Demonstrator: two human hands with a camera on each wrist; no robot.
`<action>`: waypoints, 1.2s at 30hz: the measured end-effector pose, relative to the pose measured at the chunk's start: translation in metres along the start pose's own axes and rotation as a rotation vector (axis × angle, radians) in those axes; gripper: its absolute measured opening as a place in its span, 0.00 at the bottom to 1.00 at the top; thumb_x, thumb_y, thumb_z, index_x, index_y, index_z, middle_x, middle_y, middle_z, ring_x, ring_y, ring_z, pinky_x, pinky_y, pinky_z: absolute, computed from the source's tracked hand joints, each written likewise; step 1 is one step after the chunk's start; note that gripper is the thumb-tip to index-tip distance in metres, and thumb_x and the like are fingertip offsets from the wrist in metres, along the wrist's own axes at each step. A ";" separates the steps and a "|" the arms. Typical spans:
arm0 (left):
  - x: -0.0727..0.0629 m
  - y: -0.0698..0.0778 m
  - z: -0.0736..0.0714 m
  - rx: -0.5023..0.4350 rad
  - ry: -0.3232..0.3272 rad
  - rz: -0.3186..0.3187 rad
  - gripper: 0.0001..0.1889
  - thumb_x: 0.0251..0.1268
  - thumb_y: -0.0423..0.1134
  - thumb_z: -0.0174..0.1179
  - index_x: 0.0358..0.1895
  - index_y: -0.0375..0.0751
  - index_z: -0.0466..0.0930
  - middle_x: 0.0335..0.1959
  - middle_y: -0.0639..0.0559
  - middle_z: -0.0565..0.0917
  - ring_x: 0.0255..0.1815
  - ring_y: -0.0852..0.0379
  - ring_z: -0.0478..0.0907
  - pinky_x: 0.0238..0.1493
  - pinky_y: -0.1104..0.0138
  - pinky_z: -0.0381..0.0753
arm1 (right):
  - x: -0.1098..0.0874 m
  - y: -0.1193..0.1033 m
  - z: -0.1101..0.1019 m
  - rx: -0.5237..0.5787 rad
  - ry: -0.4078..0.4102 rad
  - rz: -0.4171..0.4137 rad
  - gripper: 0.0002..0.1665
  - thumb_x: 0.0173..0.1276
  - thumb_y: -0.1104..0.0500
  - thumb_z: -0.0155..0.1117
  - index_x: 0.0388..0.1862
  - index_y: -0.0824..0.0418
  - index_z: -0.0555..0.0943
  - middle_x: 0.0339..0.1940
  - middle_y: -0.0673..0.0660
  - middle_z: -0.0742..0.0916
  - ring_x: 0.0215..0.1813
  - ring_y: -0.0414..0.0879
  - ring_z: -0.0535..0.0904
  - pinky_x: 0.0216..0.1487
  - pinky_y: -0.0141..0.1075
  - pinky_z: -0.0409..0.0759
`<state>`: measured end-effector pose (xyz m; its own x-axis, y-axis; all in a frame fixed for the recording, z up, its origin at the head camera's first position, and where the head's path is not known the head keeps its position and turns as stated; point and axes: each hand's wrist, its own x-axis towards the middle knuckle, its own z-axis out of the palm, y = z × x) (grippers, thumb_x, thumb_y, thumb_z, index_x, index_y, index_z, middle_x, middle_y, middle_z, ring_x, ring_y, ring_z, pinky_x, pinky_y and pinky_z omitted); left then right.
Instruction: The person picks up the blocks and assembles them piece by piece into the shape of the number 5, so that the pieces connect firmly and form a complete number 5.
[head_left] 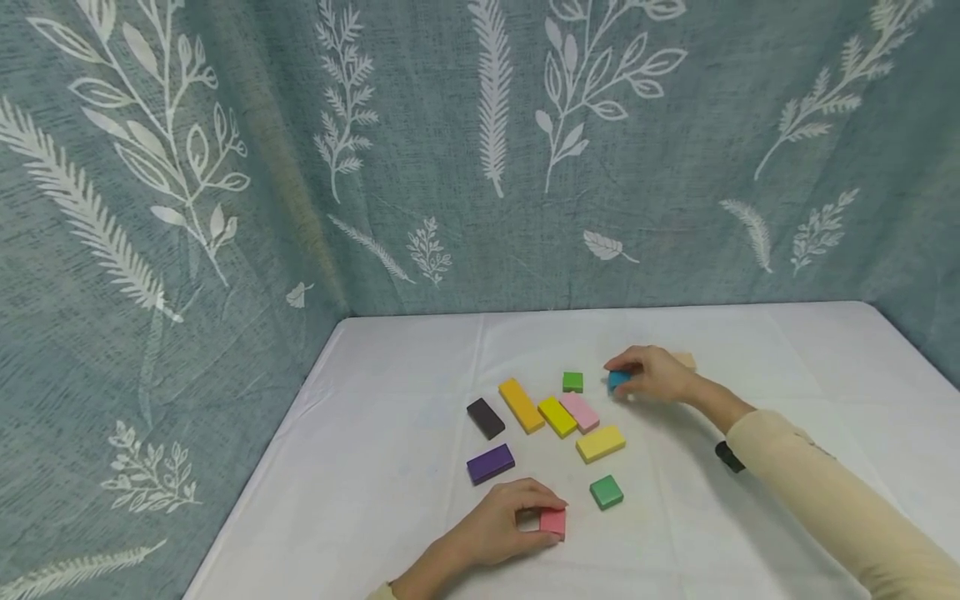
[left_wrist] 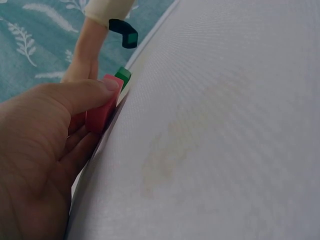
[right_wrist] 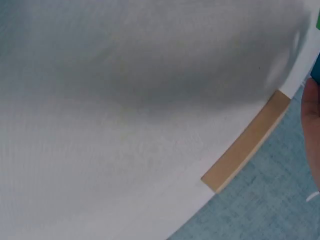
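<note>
Near the front of the table my left hand (head_left: pixel 501 523) pinches a pinkish-red block (head_left: pixel 552 522) between thumb and fingers. The left wrist view shows the thumb lying on that red block (left_wrist: pixel 104 105), with a green block just beyond it. Farther back on the right, my right hand (head_left: pixel 658 375) holds a small blue block (head_left: pixel 618 380) between thumb and fingers. Only a sliver of the blue block (right_wrist: pixel 315 70) and part of the hand (right_wrist: pixel 311 125) show in the right wrist view. A plain wooden block (head_left: pixel 684 360) lies just behind the right hand, partly covered by it.
Between the hands lie a green block (head_left: pixel 607 492), a pale yellow block (head_left: pixel 601 444), a pink block (head_left: pixel 580 412), a bright yellow block (head_left: pixel 557 417), an orange block (head_left: pixel 521 406), a black block (head_left: pixel 486 418), a purple block (head_left: pixel 491 463) and a small light-green block (head_left: pixel 573 382). A patterned curtain (head_left: pixel 420 150) hangs behind.
</note>
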<state>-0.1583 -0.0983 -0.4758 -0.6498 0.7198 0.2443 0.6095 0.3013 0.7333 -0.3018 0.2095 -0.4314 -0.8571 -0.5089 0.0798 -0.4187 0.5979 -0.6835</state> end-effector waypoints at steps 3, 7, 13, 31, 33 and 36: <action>0.000 0.000 0.000 -0.011 -0.004 -0.007 0.16 0.57 0.36 0.68 0.50 0.40 0.83 0.45 0.55 0.81 0.47 0.65 0.75 0.50 0.72 0.74 | -0.002 0.003 -0.006 0.013 0.009 0.013 0.21 0.61 0.65 0.69 0.53 0.71 0.79 0.49 0.64 0.83 0.51 0.57 0.78 0.51 0.46 0.77; 0.000 -0.001 0.000 -0.008 -0.007 -0.003 0.16 0.58 0.36 0.68 0.50 0.40 0.83 0.45 0.55 0.81 0.47 0.65 0.75 0.49 0.72 0.74 | -0.006 0.006 -0.018 0.027 0.026 0.023 0.23 0.61 0.64 0.69 0.54 0.72 0.78 0.51 0.65 0.82 0.53 0.59 0.77 0.52 0.46 0.76; -0.002 -0.001 0.000 -0.020 -0.009 -0.034 0.16 0.58 0.37 0.68 0.50 0.41 0.83 0.45 0.56 0.81 0.47 0.66 0.75 0.50 0.72 0.74 | -0.013 0.013 -0.036 0.019 0.049 0.022 0.24 0.62 0.65 0.68 0.55 0.73 0.77 0.53 0.67 0.80 0.55 0.60 0.75 0.54 0.47 0.75; -0.002 0.001 0.000 -0.038 0.004 -0.031 0.16 0.57 0.36 0.69 0.50 0.40 0.83 0.45 0.56 0.81 0.48 0.65 0.75 0.50 0.71 0.74 | -0.042 0.039 -0.077 -0.070 0.077 0.148 0.27 0.61 0.62 0.69 0.57 0.74 0.76 0.55 0.71 0.79 0.56 0.64 0.74 0.55 0.51 0.74; -0.002 0.002 0.000 -0.039 0.003 -0.032 0.16 0.57 0.36 0.69 0.50 0.40 0.83 0.45 0.56 0.81 0.48 0.65 0.75 0.50 0.71 0.74 | -0.046 0.043 -0.079 -0.081 0.081 0.155 0.27 0.62 0.61 0.69 0.56 0.74 0.76 0.54 0.71 0.79 0.56 0.65 0.74 0.54 0.51 0.74; -0.002 0.002 -0.001 -0.035 0.003 -0.033 0.16 0.57 0.37 0.69 0.50 0.41 0.83 0.45 0.56 0.81 0.47 0.66 0.75 0.50 0.72 0.75 | -0.050 0.050 -0.081 -0.092 0.079 0.164 0.26 0.62 0.62 0.68 0.56 0.75 0.76 0.54 0.72 0.79 0.55 0.66 0.74 0.54 0.52 0.74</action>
<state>-0.1564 -0.0993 -0.4746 -0.6704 0.7082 0.2214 0.5717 0.3027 0.7625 -0.3041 0.3151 -0.4104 -0.9354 -0.3521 0.0326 -0.2944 0.7244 -0.6234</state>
